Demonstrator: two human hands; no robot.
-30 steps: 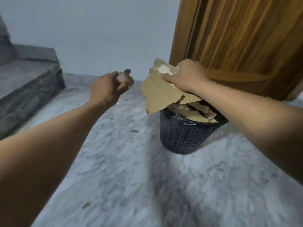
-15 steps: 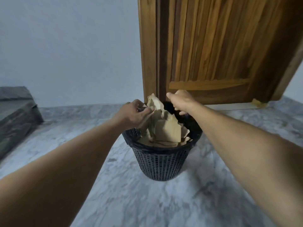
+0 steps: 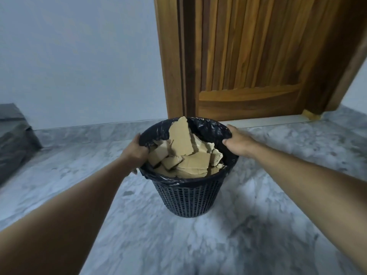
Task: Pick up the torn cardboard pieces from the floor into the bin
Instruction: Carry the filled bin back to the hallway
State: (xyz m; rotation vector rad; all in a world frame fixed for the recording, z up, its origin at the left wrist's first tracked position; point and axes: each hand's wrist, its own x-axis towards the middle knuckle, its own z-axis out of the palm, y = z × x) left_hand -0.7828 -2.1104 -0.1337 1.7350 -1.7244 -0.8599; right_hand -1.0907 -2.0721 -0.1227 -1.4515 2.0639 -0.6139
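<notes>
A dark mesh bin (image 3: 188,197) lined with a black plastic bag stands on the marble floor in the middle of the head view. Several torn brown cardboard pieces (image 3: 183,149) fill it, one tall piece sticking up above the rim. My left hand (image 3: 135,153) grips the bin's left rim, fingers curled over the bag's edge. On the right rim rests my right hand (image 3: 237,142), fingers over the outside and thumb toward the inside. Neither hand holds cardboard.
A wooden door (image 3: 258,56) stands just behind the bin, with a pale wall (image 3: 79,56) to its left. A dark stone step (image 3: 14,139) juts out at far left. Grey marble floor (image 3: 198,245) surrounds the bin.
Both hands let go of their cardboard pieces into the bin and moved outward onto its left and right rims. The view has come closer to the bin.
</notes>
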